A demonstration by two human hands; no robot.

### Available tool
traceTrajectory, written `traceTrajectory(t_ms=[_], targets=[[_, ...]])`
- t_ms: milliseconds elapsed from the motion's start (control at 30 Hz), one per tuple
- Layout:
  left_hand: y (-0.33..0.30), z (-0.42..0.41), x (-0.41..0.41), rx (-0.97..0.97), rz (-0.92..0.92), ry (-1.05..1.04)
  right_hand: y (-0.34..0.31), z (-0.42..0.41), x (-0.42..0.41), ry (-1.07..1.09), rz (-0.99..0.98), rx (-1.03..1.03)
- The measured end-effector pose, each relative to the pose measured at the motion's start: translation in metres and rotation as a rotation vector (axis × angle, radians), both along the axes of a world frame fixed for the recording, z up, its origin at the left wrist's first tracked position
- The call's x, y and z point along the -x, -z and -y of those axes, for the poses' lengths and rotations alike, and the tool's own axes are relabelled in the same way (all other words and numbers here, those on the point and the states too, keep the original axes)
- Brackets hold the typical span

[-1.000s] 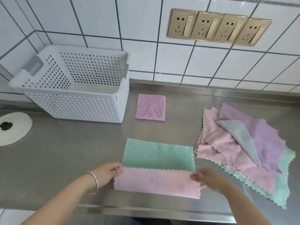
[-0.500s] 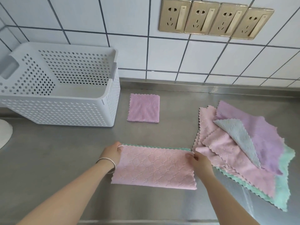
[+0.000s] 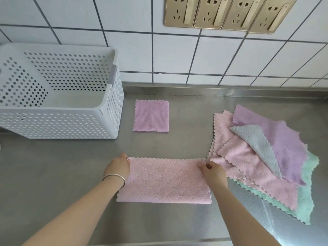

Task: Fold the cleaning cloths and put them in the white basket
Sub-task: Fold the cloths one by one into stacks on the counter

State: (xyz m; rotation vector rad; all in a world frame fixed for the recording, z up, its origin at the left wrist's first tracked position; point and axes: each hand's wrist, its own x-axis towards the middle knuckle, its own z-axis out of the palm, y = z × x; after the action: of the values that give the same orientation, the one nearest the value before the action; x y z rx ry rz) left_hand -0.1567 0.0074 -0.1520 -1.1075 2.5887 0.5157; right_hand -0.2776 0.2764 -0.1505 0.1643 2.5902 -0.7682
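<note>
Steel counter [image 3: 58, 174]: pink cloth [image 3: 165, 181] folded oblong, left hand [image 3: 118, 166], right hand [image 3: 212, 172] seemingly pinching far corners

The scene is brightly and evenly lit with soft, diffuse light. The steel bench [image 3: 186, 144] carries a pale sheen, strongest along its back edge and at the lower right, with no harsh glare. Shadows are faint: a thin one under the white basket [image 3: 58, 125] and a soft one beside each forearm. Wide-angle distortion bends the tile lines [image 3: 152, 50] and the sockets [image 3: 230, 13] outward toward the edges. Focus is sharp at centre, slightly softer toward the corners.
</note>
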Motion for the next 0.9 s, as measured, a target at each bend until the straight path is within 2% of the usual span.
traceTrajectory(t_ms=[100, 200, 300, 367, 533, 667, 733, 800, 900], targets=[[-0.004, -0.007, -0.006, 0.131, -0.208, -0.011, -0.004, 0.001, -0.009, 0.097, -0.055, 0.107], [-0.001, -0.028, -0.009, 0.215, -0.329, 0.268, -0.011, -0.003, -0.024, 0.146, -0.151, 0.178], [0.007, -0.062, -0.010, 0.220, -0.243, 0.687, -0.007, -0.012, -0.045, 0.150, -0.097, 0.063], [0.020, -0.078, -0.012, 0.223, -0.157, 0.839, -0.004, -0.016, -0.058, 0.152, -0.004, 0.011], [0.036, -0.087, -0.016, 0.215, -0.060, 0.906, -0.007, -0.019, -0.065, 0.085, 0.166, -0.169], [0.027, -0.086, -0.010, 0.125, -0.036, 0.913, -0.010, -0.014, -0.071, 0.051, 0.162, -0.209], [0.011, -0.092, -0.003, 0.000, -0.013, 0.880, -0.015, -0.010, -0.077, 0.057, 0.052, -0.119], [-0.015, -0.102, 0.003, -0.227, -0.116, 0.699, -0.024, 0.001, -0.086, 0.010, -0.161, -0.067], [-0.053, -0.107, 0.014, -0.871, -0.353, 0.157, -0.037, 0.028, -0.106, -0.202, -0.570, -0.029]])
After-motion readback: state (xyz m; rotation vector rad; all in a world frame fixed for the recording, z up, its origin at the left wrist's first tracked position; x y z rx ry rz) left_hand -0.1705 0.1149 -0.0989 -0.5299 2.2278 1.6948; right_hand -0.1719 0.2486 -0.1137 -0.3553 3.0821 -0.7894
